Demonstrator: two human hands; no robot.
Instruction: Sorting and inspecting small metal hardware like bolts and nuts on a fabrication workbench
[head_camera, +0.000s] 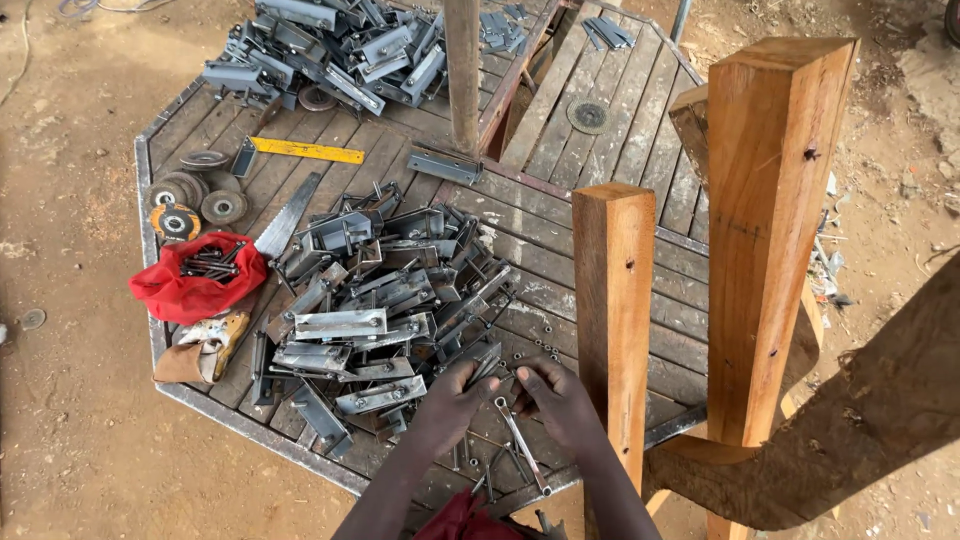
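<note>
1. Where the two hands met at the near edge of the table, a small metal piece (492, 372) sat pinched between them, too small to identify beyond a dark bit of hardware.
2. The left hand (455, 395) closed narrowly on it from the left, fingertips curled in; the right hand (555, 395) met it from the right, thumb and forefinger drawn together on the same piece.
3. Just below the grip lay a spanner (522, 445), its long axis running from the hands down toward the table's edge, nearer the right hand.
4. Left of the hands spread a heap of grey metal brackets (370, 300), the closest ones touching the left knuckles.
5. Beyond stood a red bag (195, 285) of bolts, and to the right two upright wooden posts (612, 310).
6. All rested on an octagonal plank table (600, 260).
</note>
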